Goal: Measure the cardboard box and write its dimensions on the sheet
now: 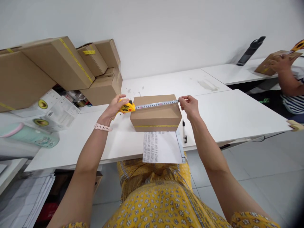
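Note:
A closed cardboard box with a yellow strip along its front lies on the white table before me. My left hand grips the yellow case of a tape measure at the box's left end. Its blade stretches lengthwise over the top of the box. At the right end, my right hand pinches the blade's tip between thumb and fingers. Partly under the box's front is a sheet of paper with handwritten columns, overhanging the table edge. A pen lies just right of the sheet.
Several cardboard boxes are stacked at the left, above white cartons with avocado pictures. A mint tumbler lies at the left edge. At far right are a dark bottle and a co-worker's hand on another box.

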Available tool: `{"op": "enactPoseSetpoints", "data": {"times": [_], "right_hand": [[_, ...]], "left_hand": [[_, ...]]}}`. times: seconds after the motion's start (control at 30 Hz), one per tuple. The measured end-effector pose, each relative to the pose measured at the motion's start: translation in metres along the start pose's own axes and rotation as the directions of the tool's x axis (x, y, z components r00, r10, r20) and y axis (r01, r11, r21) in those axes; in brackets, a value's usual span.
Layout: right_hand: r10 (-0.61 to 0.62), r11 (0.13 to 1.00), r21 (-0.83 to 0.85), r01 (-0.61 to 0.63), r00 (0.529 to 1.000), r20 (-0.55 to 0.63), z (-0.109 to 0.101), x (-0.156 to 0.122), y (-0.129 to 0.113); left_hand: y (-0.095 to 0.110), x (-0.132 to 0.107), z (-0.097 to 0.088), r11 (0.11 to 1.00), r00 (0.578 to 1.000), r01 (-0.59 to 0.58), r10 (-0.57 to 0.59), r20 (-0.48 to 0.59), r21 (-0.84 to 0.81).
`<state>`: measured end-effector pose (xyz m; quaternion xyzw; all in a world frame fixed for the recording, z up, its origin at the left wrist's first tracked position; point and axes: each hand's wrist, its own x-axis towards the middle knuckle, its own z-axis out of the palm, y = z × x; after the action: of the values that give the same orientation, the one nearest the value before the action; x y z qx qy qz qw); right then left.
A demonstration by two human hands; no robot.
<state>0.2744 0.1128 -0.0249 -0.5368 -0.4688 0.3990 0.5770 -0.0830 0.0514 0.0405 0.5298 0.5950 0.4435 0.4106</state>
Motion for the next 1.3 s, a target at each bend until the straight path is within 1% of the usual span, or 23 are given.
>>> {"op": "enactPoseSetpoints", "data": {"times": [0.13,0.27,0.5,0.7,0.83,0.97,1.13,1.2,1.3], "right_hand": [[0.007,1.000,0.008,-0.007,1.000,0.001,0.007,0.006,-0.005],[0.024,1.000,-0.002,-0.024,1.000,0.005,0.011,0.004,0.004],[-0.020,0.997,-0.070,0.019,1.000,-0.018,0.013,0.010,0.019],[-0.019,0.993,-0.118,0.013,0.999,-0.049,0.012,0.010,0.028],[0.044,0.994,-0.103,-0.045,0.999,-0.019,0.014,0.007,0.033],[0.097,0.993,-0.074,-0.095,0.995,0.028,0.015,0.006,0.040],[0.225,0.974,0.004,-0.228,0.964,0.138,0.013,0.006,0.051],[0.237,0.969,0.033,-0.247,0.956,0.174,0.013,0.006,0.055],[0.244,0.965,0.047,-0.258,0.950,0.193,0.013,0.006,0.057]], "left_hand": [[0.004,0.019,-0.009,0.999,0.999,-0.037,0.037,0.002,0.009],[-0.004,0.032,-0.014,1.000,0.999,-0.021,0.022,0.031,-0.010],[-0.021,0.040,-0.016,0.998,0.999,0.022,-0.021,0.027,-0.058],[-0.032,0.044,-0.033,0.999,1.000,0.022,-0.022,0.014,-0.028],[-0.039,0.044,-0.041,0.999,0.999,0.037,-0.037,0.023,-0.011],[-0.045,0.047,-0.041,0.999,0.999,0.027,-0.025,0.036,-0.041],[-0.048,0.051,-0.038,0.999,0.999,0.027,-0.026,0.043,-0.036],[-0.047,0.050,-0.037,0.999,0.999,0.028,-0.027,0.044,-0.027],[-0.045,0.048,-0.036,0.999,0.999,0.033,-0.032,0.038,-0.016]]}}
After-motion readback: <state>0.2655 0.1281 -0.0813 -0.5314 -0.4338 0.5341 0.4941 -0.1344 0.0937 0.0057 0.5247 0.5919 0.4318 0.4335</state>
